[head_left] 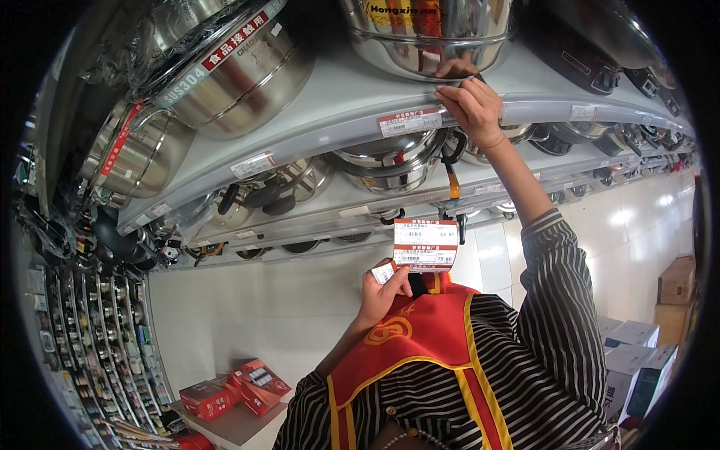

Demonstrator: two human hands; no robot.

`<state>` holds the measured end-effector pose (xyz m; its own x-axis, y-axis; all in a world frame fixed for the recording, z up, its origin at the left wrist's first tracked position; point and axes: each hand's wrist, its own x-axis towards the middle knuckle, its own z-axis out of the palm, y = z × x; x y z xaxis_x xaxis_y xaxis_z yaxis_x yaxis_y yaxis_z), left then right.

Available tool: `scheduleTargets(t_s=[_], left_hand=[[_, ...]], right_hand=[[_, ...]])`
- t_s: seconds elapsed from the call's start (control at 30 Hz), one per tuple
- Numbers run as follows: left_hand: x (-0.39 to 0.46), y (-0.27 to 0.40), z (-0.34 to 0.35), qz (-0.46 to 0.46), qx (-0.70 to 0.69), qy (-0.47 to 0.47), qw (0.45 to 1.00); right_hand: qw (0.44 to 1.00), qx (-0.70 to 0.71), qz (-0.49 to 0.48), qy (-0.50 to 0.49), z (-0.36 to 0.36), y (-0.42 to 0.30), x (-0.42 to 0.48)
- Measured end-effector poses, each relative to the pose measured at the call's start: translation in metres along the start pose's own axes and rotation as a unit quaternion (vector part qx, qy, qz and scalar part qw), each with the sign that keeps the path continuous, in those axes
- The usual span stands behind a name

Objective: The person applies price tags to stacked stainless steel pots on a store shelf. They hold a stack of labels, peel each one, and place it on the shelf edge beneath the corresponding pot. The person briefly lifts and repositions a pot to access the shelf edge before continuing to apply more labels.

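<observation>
My left hand [384,292], low before the chest, pinches a sheet of red-and-white price labels [425,246] and a small folded label strip [384,274]. Up at the shelf, my right hand [472,107] has its fingers bent at the clear price rail [517,111], just under a large stainless steel pot [430,34]. Whether its fingertips hold a label or only the rail's lip cannot be told. Left of that hand, a price label [410,121] sits in the rail.
Steel pots [242,79] in plastic wrap stand at the upper left, with dark cookers [579,50] at the upper right. Lower shelves carry lidded pans [388,163]. Red boxes [259,387] lie on a low stand; cartons [627,371] are stacked at the right.
</observation>
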<state>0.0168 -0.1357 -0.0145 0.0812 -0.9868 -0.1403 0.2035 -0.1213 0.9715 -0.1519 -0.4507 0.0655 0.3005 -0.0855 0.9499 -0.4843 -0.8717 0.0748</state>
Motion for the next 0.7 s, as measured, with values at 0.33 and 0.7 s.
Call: scheduleTargets(t_s=[0.33, 0.7], left_hand=[[-0.0027, -0.0022, -0.0012, 0.009, -0.003, -0.01, 1.0], [-0.0035, -0.0022, -0.0011, 0.015, 0.009, -0.009, 1.0]], right_hand=[[1.0, 0.001, 0.0, -0.002, -0.0001, -0.0022, 0.0019], [1.0, -0.002, 0.005, -0.007, -0.0016, -0.0035, 0.0034]])
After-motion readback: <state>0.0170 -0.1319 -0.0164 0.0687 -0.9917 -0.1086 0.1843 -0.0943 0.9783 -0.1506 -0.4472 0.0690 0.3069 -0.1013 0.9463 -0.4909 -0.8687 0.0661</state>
